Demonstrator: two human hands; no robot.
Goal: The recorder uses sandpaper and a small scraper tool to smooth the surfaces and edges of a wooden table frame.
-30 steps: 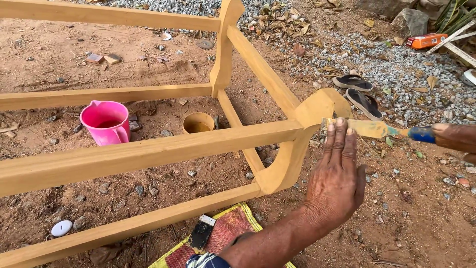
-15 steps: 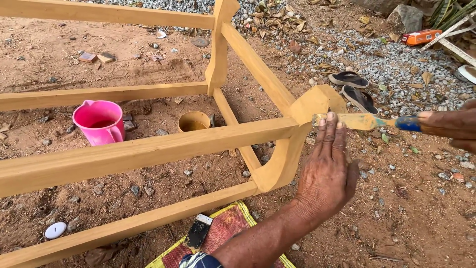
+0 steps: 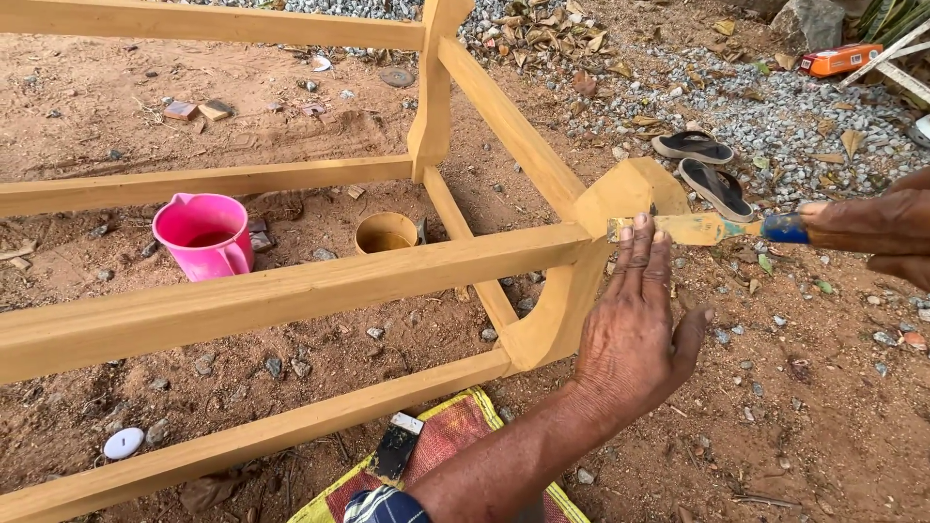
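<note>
A long wooden frame (image 3: 291, 291), coated in ochre yellow, lies on its side on bare earth. My left hand (image 3: 635, 339) lies flat, fingers together, against the frame's curved end piece at the right corner. My right hand (image 3: 872, 228) comes in from the right edge and grips the blue handle of a flat paintbrush (image 3: 693, 230). The brush's yellow-smeared bristles touch the end piece just above my left fingertips.
A pink jug (image 3: 203, 232) and a small tin of yellow paint (image 3: 385, 232) stand inside the frame. A dark scraper (image 3: 397, 446) lies on a red and yellow mat (image 3: 455, 436) near me. A pair of sandals (image 3: 702, 165), gravel and an orange box (image 3: 841, 58) lie beyond.
The brush has shifted slightly left and up along the end piece. My left hand stays pressed on the frame.
</note>
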